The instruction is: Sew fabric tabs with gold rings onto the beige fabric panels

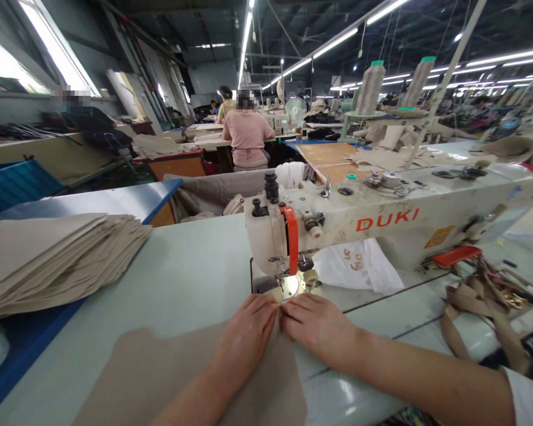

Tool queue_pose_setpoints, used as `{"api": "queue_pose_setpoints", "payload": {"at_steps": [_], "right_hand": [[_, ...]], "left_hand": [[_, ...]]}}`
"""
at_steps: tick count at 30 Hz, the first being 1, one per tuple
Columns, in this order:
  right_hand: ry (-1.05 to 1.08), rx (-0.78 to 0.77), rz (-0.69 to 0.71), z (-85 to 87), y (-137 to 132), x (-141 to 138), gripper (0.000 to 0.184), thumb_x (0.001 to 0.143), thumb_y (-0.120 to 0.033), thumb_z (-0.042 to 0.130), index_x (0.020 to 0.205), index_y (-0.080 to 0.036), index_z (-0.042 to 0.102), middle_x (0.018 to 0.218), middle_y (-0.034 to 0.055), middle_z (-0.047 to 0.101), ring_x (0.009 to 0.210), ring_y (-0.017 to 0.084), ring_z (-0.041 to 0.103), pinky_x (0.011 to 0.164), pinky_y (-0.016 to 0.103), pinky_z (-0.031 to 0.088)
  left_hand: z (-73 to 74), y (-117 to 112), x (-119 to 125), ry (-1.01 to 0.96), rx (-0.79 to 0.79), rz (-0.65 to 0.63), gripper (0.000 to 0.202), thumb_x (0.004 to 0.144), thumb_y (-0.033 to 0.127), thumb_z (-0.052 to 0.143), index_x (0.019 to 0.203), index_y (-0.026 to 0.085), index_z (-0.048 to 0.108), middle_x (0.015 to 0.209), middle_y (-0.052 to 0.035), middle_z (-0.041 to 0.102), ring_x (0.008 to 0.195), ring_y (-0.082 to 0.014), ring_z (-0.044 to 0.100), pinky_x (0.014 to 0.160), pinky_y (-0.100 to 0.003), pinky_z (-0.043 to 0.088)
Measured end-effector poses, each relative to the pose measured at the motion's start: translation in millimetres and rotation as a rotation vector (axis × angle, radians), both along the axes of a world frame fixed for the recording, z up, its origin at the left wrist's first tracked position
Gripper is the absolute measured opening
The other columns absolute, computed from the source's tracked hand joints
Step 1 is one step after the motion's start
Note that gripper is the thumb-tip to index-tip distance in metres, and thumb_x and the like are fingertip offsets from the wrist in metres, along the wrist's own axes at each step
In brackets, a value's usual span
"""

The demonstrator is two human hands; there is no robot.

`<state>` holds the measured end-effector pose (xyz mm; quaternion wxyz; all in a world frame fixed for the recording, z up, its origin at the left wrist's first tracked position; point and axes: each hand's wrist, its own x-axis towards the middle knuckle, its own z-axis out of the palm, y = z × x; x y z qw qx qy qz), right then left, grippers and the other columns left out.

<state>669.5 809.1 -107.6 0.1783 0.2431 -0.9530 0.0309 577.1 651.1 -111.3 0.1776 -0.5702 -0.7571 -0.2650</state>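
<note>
A large beige fabric piece [173, 367] lies on the pale green sewing table, its far edge at the needle area of a white sewing machine [337, 219]. My left hand [249, 325] presses on the fabric with fingers bunched, pinching its edge close to the lit presser foot [288, 284]. Right beside it, my right hand [313, 322] grips the same edge, fingertips nearly touching the left ones. The fingers partly hide the edge, and the needle cannot be made out.
A stack of beige cut pieces [62, 260] sits on the left. Under the machine arm, small gold rings [353, 260] rest on a white cloth [377, 275]. Beige straps [466, 313] lie at right. Thread cones [371, 89] stand behind; a person in pink [250, 133] sits ahead.
</note>
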Motion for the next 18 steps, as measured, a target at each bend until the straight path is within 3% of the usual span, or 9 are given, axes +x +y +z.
{"api": "queue_pose_setpoints", "payload": {"at_steps": [8,18], "right_hand": [[-0.015,-0.033,-0.049,-4.5,17,-19,0.008,0.089,-0.017,0.053,0.095,-0.014,0.058,0.097,0.0068,0.063,0.09,0.019,0.056,0.076,0.032,0.046],[0.038,-0.07,-0.063,-5.2,17,-22,0.012,0.09,-0.013,0.047,0.094,-0.014,0.058,0.098,0.0083,0.065,0.086,0.02,0.058,0.077,0.034,0.047]], "left_hand": [[0.5,18,-23,-0.03,0.034,-0.028,0.025,0.092,0.019,0.04,0.084,0.018,0.063,0.082,-0.005,0.069,0.079,-0.017,0.063,0.074,-0.031,0.055],[-5.1,17,-33,-0.002,0.052,-0.012,0.026,0.092,0.024,0.042,0.085,0.018,0.066,0.081,-0.0057,0.07,0.076,-0.0168,0.064,0.071,-0.03,0.056]]}}
